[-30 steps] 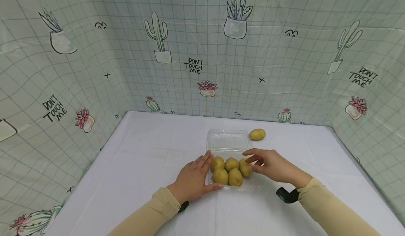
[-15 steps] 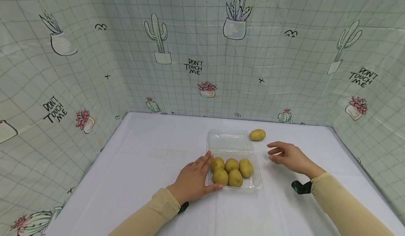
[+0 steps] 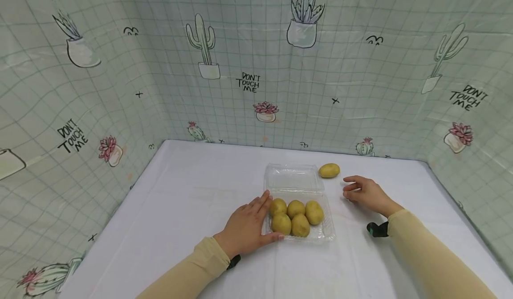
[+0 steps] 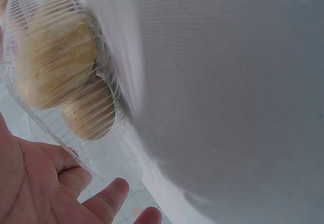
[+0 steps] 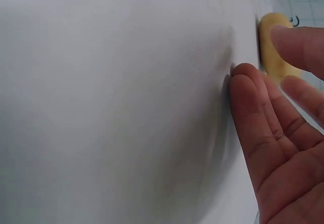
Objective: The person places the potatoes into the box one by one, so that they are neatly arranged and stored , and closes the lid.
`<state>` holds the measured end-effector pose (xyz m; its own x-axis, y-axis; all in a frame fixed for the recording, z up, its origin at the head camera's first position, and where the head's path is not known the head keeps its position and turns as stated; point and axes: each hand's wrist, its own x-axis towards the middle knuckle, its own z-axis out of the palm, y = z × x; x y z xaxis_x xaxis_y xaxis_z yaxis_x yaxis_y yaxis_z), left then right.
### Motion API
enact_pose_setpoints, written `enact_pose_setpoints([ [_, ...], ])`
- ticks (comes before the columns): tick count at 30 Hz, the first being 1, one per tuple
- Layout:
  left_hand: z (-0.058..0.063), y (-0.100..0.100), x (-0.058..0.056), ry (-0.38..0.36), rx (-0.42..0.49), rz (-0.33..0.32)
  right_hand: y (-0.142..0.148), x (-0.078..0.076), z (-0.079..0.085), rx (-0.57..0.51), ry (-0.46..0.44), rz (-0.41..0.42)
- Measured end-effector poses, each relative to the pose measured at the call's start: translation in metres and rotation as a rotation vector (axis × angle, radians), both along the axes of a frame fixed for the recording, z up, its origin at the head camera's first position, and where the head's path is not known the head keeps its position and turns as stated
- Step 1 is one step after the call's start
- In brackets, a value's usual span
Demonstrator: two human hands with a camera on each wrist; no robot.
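Left hand: The left hand [image 3: 245, 228] is open, with the thumb spread away from the other fingers. It rests against the left side of the clear box, and the thumb lies by the near edge. It touches the box but has nothing in its grip.
Right hand: The right hand [image 3: 368, 195] is partly open, with its fingers a little bent, and it holds nothing. It is to the right of the box, on the near right side of the lone potato and apart from it. I can't tell if its fingertips touch the cloth.
Clear box: The clear box [image 3: 325, 233] sits on the table a bit right of the middle. Its lid [image 3: 294, 177] is open and lies on the far side.
Potatoes in the box: Five yellow potatoes [image 3: 296, 208] sit close together, three in the far row and two in the near row. Clear plastic shows at the near right corner.
Lone potato: The lone potato [image 3: 329, 171] lies on its side on the table, just right of the lid. I can't tell if they touch.
Table: A white cloth [image 3: 188, 201] covers it.
Sleeves: Both are tan, like this right sleeve [image 3: 437, 250].
Wall: The cloth wall [image 3: 160, 50] has green squares and cactus drawings.
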<state>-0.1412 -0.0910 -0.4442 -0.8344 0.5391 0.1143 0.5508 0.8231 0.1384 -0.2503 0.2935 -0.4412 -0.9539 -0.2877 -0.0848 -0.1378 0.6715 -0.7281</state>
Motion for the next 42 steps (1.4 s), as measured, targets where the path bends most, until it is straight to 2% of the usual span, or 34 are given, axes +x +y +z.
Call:
enact_pose_setpoints([
  [6, 0.001, 0.001, 0.000, 0.002, -0.010, 0.005, -0.001, -0.016, 0.001, 0.054, -0.005, -0.033],
  [18, 0.002, 0.002, -0.001, -0.013, -0.018, 0.008, -0.005, -0.037, 0.000, 0.087, -0.030, -0.088],
  [25, 0.005, 0.002, -0.001, -0.013, -0.005, 0.006, -0.010, -0.043, -0.004, 0.115, -0.017, -0.132],
  [34, 0.004, 0.001, -0.001, -0.036, -0.013, 0.020, -0.019, -0.047, -0.008, 0.110, 0.002, -0.120],
  [42, 0.004, 0.000, 0.001, -0.039, -0.016, 0.026, -0.026, -0.050, -0.007, 0.070, -0.035, -0.109],
])
